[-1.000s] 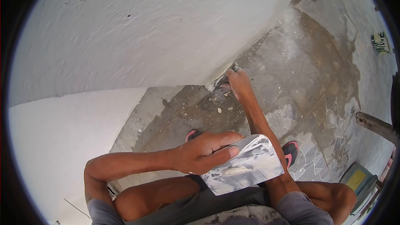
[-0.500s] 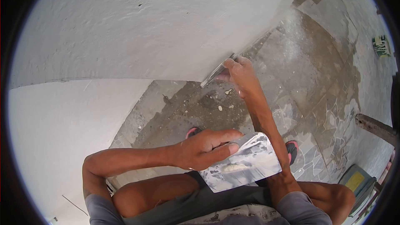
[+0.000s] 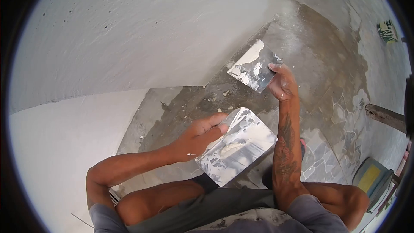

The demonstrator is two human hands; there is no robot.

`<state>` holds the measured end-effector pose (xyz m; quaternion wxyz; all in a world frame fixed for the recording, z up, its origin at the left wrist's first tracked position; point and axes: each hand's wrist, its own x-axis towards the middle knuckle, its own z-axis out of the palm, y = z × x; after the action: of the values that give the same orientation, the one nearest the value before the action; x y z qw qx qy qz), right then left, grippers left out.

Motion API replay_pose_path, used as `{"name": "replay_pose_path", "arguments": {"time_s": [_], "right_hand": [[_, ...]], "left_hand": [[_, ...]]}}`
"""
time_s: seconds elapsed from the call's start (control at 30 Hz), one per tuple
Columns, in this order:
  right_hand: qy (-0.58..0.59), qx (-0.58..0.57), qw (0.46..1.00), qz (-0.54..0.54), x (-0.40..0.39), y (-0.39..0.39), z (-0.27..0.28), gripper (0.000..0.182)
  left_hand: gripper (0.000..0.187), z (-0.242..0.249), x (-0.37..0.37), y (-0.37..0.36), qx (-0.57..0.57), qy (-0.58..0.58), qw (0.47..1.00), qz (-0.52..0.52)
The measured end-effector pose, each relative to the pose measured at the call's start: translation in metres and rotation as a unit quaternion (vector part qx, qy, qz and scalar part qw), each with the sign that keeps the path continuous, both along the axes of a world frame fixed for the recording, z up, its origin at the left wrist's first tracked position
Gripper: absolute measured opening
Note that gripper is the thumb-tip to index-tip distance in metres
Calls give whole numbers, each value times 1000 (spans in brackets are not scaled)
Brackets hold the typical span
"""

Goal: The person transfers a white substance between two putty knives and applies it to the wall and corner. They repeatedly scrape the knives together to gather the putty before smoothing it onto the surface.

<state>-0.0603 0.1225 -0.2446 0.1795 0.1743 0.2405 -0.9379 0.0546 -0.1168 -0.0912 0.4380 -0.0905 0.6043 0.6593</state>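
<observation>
My left hand grips the edge of a metal plate smeared with white paste, with a small heap of paste near its middle. My right hand holds a wide flat blade, its face turned up and coated with white paste along the far left side. The blade is apart from the white wall, above the wet floor near the wall's lower edge. The two tools do not touch.
Grey stone-patterned floor spreads to the right, with crumbs of paste near the wall. A wooden piece juts in at right. A labelled bucket stands at upper right, and a grey-green container at lower right.
My right hand has drawn the blade off the wall's edge and turned its coated face up. My left hand and the plate have risen slightly in view.
</observation>
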Motion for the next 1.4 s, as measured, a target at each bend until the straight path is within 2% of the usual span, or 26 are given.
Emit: {"name": "replay_pose_path", "arguments": {"time_s": [0.1, 0.2, 0.23, 0.27, 0.37, 0.4, 0.43, 0.47, 0.5, 0.57, 0.6, 0.67, 0.7, 0.73, 0.77, 0.83, 0.87, 1.03, 1.17, 1.3, 1.4], "right_hand": [[42, 36, 998, -37, -8, 20, 15, 39], [133, 114, 983, -46, -14, 47, 57, 38], [162, 138, 976, -45, -16, 57, 74, 37], [191, 165, 966, -63, -17, 59, 98, 35], [295, 276, 911, -82, -24, 51, 176, 26], [336, 334, 878, -71, -26, 53, 196, 23], [418, 412, 809, -5, -34, 61, 215, 21], [451, 510, 729, 79, -38, 67, 243, 24], [490, 590, 624, 150, -43, 72, 271, 27], [546, 661, 455, 241, -43, 63, 308, 37], [612, 636, 398, 249, -42, 56, 317, 39], [681, 596, 353, 237, -36, 54, 323, 41], [690, 582, 370, 220, -22, 55, 313, 42], [704, 574, 359, 213, -12, 59, 304, 42], [719, 565, 349, 205, -2, 62, 295, 43], [748, 558, 295, 204, 9, 71, 279, 43], [759, 554, 276, 203, 15, 74, 269, 43], [773, 550, 260, 182, 33, 77, 227, 42], [760, 571, 267, 158, 34, 88, 210, 43], [746, 598, 254, 145, 24, 106, 195, 42], [728, 625, 235, 157, 16, 122, 190, 42]], "left_hand": [[35, -10, -5, 4, 8, -60, 992, 112], [43, -10, -17, 8, -3, -92, 980, 178], [44, -7, -21, 12, -4, -100, 975, 198], [61, -3, -25, 18, -34, -90, 971, 218], [66, 1, -41, 30, -21, -66, 970, 231], [65, -7, -49, 29, 2, -71, 974, 216], [55, -5, -56, 33, 31, -68, 973, 219], [46, -1, -62, 38, 61, -64, 971, 221], [38, 2, -68, 43, 91, -61, 969, 222], [37, 7, -77, 53, 92, -48, 967, 231], [39, 15, -81, 57, 110, -42, 968, 220], [39, 34, -86, 67, 123, -19, 968, 217], [37, 43, -84, 72, 116, -5, 967, 228], [35, 49, -83, 75, 109, 11, 965, 240], [32, 51, -87, 70, 178, 15, 962, 209], [29, 49, -95, 69, 213, 8, 962, 171], [24, 55, -95, 77, 186, -22, 961, 202], [28, 48, -89, 79, 180, -6, 961, 211], [30, 45, -87, 79, 173, 8, 962, 211], [33, 43, -87, 81, 172, 15, 963, 209], [35, 30, -87, 81, 130, 13, 963, 236]]}}
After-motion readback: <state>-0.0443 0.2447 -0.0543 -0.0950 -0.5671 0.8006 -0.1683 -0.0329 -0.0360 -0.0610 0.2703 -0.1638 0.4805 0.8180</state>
